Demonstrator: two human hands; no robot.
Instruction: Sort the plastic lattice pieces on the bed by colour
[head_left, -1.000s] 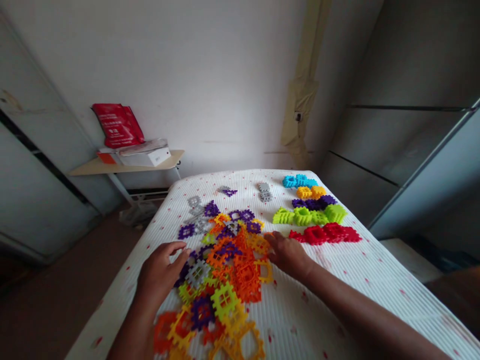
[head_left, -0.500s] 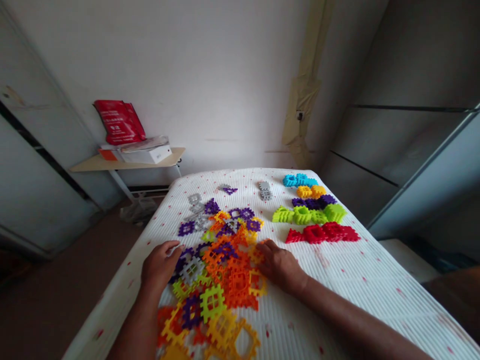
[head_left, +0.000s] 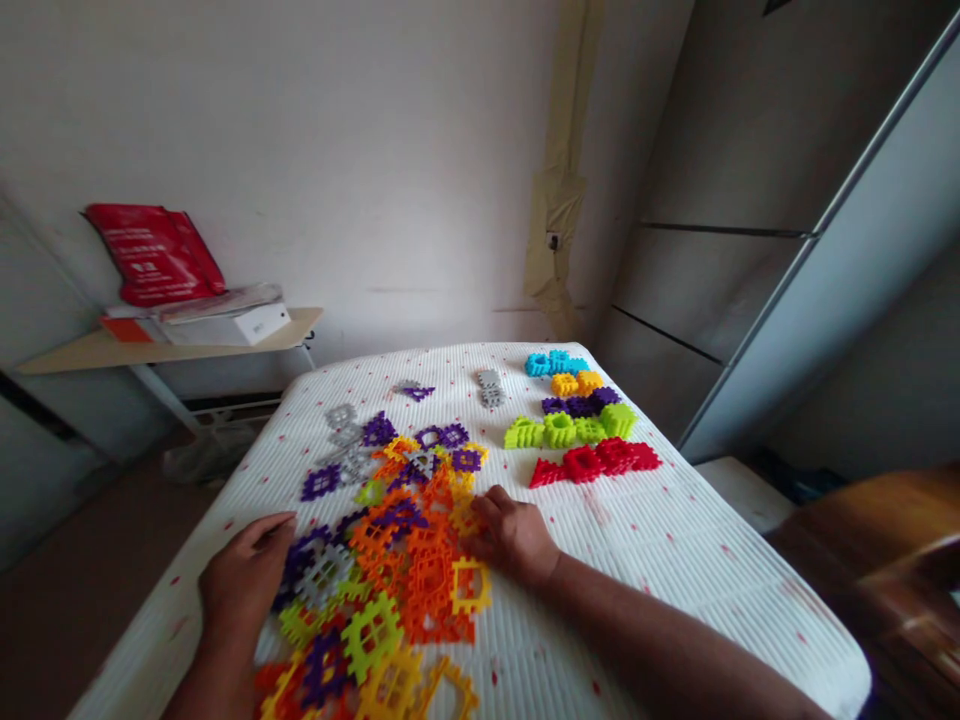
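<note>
A pile of flat plastic interlocking tiles with notched edges and window cut-outs spreads over the bed-like surface: orange tiles (head_left: 431, 575), purple tiles (head_left: 322, 665), a lime tile (head_left: 373, 636) and a grey tile (head_left: 324, 572) among them. On the pile's left edge is my left hand (head_left: 244, 570), beside the purple tiles; its thumb and forefinger are bent with a gap between them, and nothing shows in it. My right hand (head_left: 517, 535) lies at the right edge, fingers curled onto a yellow tile (head_left: 465, 516); its fingertips are partly hidden.
Beyond my right hand stand rows of stacked tiles: red (head_left: 600, 462), lime (head_left: 559, 430), purple (head_left: 581, 404), yellow (head_left: 576, 383) and blue (head_left: 556, 363). A small grey stack (head_left: 490, 388) sits left of them. A side table (head_left: 304, 325) holds a red bag (head_left: 154, 255) and boxes.
The view has swung to the right, so everything appears further left. My right hand stays at the yellow tiles; my left hand remains by the purple ones, its finger and thumb slightly closer.
</note>
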